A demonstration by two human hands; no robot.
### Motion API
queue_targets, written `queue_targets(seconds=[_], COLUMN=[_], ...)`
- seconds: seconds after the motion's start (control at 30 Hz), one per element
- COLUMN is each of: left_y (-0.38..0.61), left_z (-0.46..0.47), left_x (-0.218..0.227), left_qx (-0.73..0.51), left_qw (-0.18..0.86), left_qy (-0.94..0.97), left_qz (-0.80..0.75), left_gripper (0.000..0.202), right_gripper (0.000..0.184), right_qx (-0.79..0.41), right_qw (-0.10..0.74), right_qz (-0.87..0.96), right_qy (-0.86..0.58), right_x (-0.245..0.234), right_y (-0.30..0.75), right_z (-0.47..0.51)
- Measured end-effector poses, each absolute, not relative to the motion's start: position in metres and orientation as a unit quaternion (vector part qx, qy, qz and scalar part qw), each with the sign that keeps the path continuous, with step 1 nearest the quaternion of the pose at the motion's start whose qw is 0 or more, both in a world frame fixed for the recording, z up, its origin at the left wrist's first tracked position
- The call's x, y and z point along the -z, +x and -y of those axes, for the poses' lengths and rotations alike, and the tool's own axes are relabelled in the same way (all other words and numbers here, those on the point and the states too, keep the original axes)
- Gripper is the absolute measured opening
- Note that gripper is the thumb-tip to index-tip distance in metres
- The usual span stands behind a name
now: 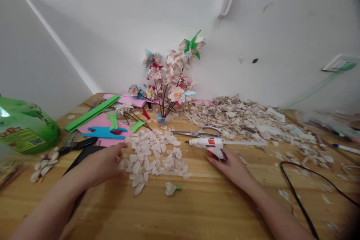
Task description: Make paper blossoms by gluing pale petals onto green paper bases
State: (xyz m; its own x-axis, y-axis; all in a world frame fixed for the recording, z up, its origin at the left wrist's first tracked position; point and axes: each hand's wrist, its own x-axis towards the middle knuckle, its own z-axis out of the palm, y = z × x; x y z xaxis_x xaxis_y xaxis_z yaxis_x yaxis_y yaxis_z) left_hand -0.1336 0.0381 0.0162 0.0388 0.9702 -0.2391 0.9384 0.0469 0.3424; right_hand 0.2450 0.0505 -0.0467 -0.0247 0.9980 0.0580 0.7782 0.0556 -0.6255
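My left hand point(108, 161) is at the left edge of a spread of pale, dried-looking petals point(146, 150). Its fingers are slightly curled and apart, and I make out nothing held in them. My right hand point(232, 167) is closed around the grip of a white hot glue gun point(206, 143), whose nozzle points left across the table. A white glue stick point(247, 143) juts from its rear. Just behind the gun lie metal scissors point(198, 132). In front of the petals rests a small pale flower bud point(170, 189) with a green stem.
Petal flowers on brown stems point(176, 71) stand against the wall. A heap of dry scraps point(233, 114) spreads at the back right. Green strips point(92, 113), blue paper point(105, 132) and a green bottle point(30, 125) are on the left. A black cable point(295, 191) curves at the right.
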Motion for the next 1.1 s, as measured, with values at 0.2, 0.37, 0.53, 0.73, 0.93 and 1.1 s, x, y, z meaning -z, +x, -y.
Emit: queue_targets(seconds=[0.2,0.37,0.53,0.73,0.93,1.1], left_y=[-0.108,-0.103,-0.105,-0.108,-0.105,-0.099], left_z=[-0.038,-0.05,-0.054,-0.055,-0.057,-0.051], left_x=[0.003,0.011,0.002,-0.001,-0.006,-0.013], left_qx=[-0.121,-0.283,-0.396,-0.443,-0.519,-0.542], left_qw=[0.219,0.291,0.281,0.25,0.362,0.464], left_qy=[0.701,0.655,0.61,0.61,0.52,0.446], left_qz=[-0.668,-0.637,-0.626,-0.607,-0.573,-0.541], left_gripper=[0.057,0.049,0.053,0.041,0.039,0.039], right_gripper=[0.042,0.04,0.039,0.035,0.035,0.035], right_qx=[-0.212,-0.2,-0.199,-0.186,-0.188,-0.188], right_qw=[0.249,0.241,0.243,0.253,0.246,0.249], right_qz=[0.683,0.687,0.687,0.687,0.691,0.693], right_qy=[-0.653,-0.655,-0.655,-0.655,-0.653,-0.65], right_x=[0.043,0.042,0.043,0.041,0.039,0.041], right_y=[0.243,0.243,0.243,0.243,0.241,0.242], right_z=[-0.05,-0.049,-0.05,-0.049,-0.048,-0.049])
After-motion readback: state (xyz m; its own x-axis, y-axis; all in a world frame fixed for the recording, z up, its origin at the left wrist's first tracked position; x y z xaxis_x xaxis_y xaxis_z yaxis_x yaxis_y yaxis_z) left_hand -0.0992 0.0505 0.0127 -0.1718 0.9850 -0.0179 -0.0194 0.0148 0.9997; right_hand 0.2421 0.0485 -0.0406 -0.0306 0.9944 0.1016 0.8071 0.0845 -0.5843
